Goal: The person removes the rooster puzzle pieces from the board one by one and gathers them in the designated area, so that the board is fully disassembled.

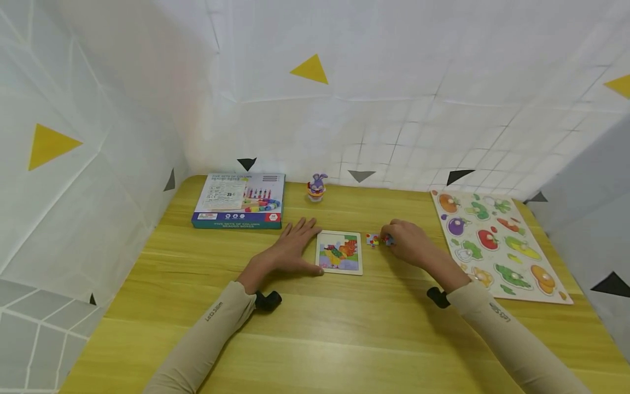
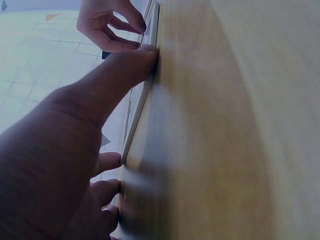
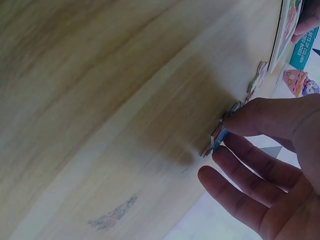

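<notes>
A small square jigsaw puzzle point(image 1: 339, 253) with a colourful bird-like picture lies flat in its pale tray. My left hand point(image 1: 292, 253) is spread beside it, thumb at the tray's near left corner and fingertips by the far left one. To the right of the tray, my right hand point(image 1: 406, 241) pinches a small puzzle piece point(image 3: 218, 136) at the tabletop between thumb and fingers. Part of that piece is hidden by the fingers. Another loose piece point(image 1: 372, 239) lies between the right hand and the tray.
A boxed bead set point(image 1: 239, 201) lies at the back left. Near the back edge stands a purple rabbit figurine point(image 1: 316, 187). A vegetable peg board point(image 1: 497, 246) lies on the right, close to the right forearm. White patterned sheeting point(image 1: 315, 126) rises behind the wooden table point(image 1: 320, 339).
</notes>
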Action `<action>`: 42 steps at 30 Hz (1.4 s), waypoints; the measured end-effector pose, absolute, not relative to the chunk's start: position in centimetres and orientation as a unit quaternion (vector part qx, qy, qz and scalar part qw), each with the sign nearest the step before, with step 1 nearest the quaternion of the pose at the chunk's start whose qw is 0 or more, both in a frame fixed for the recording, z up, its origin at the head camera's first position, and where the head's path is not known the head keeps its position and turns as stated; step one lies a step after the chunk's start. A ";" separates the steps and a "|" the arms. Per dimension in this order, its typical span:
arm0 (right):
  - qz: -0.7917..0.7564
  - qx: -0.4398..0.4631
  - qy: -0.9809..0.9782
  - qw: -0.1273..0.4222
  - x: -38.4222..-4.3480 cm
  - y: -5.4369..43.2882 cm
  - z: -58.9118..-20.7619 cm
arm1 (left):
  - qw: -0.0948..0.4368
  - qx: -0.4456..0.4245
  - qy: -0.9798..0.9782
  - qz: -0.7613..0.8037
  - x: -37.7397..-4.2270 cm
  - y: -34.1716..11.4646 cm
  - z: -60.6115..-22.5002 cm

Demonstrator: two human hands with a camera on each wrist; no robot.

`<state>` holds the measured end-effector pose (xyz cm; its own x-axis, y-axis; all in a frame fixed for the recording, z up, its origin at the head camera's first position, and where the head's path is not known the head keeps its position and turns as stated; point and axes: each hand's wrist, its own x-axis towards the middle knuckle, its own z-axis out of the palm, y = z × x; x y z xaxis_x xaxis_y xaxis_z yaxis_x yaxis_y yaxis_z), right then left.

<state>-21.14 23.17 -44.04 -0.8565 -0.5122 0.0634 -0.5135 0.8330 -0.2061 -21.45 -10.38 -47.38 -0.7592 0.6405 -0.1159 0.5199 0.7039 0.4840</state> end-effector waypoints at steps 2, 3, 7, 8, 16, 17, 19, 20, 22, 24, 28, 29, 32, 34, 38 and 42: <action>0.108 0.269 -0.957 0.003 -21.1 23.2 -44.0 | 0.140 0.317 0.913 0.216 -21.4 -10.4 -47.4; 0.108 0.268 -0.957 0.003 -21.1 23.2 -44.0 | 0.140 0.316 0.913 0.216 -21.4 -10.4 -47.4; 0.104 0.268 -0.958 0.002 -21.2 23.2 -43.7 | 0.139 0.315 0.914 0.216 -21.4 -10.3 -47.3; 0.103 0.267 -0.958 0.002 -21.2 23.2 -43.7 | 0.139 0.315 0.914 0.216 -21.4 -10.3 -47.3; 0.108 0.271 -0.957 -0.003 -21.0 22.7 -43.0 | 0.140 0.313 0.915 0.212 -21.3 -10.3 -47.4; 0.110 0.270 -0.956 -0.003 -21.0 22.5 -42.9 | 0.140 0.313 0.915 0.212 -21.3 -10.3 -47.4; 0.114 0.271 -0.956 -0.004 -20.9 22.3 -42.8 | 0.142 0.312 0.915 0.214 -21.3 -10.3 -47.4; 0.115 0.271 -0.956 -0.003 -20.9 22.1 -42.7 | 0.141 0.312 0.915 0.215 -21.3 -10.3 -47.3; 0.118 0.274 -0.954 -0.002 -20.9 21.8 -42.5 | 0.141 0.313 0.914 0.215 -21.3 -10.3 -47.3; 0.121 0.279 -0.953 0.001 -20.9 21.5 -42.4 | 0.141 0.314 0.914 0.215 -21.3 -10.3 -47.3; 0.125 0.289 -0.949 0.005 -20.9 20.9 -42.3 | 0.141 0.312 0.915 0.214 -21.3 -10.3 -47.3; 0.126 0.292 -0.948 0.007 -20.9 20.8 -42.3 | 0.141 0.312 0.915 0.214 -21.3 -10.3 -47.4; 0.131 0.297 -0.946 0.006 -20.8 20.3 -42.2 | 0.141 0.312 0.915 0.213 -21.4 -10.3 -47.5; 0.134 0.295 -0.946 0.004 -20.8 20.0 -42.1 | 0.141 0.314 0.915 0.212 -21.4 -10.3 -47.5; 0.143 0.294 -0.945 -0.001 -20.8 19.4 -42.1 | 0.139 0.316 0.914 0.214 -21.4 -10.3 -47.5; 0.146 0.300 -0.942 -0.003 -20.7 18.7 -42.3 | 0.133 0.319 0.915 0.210 -21.4 -10.3 -47.4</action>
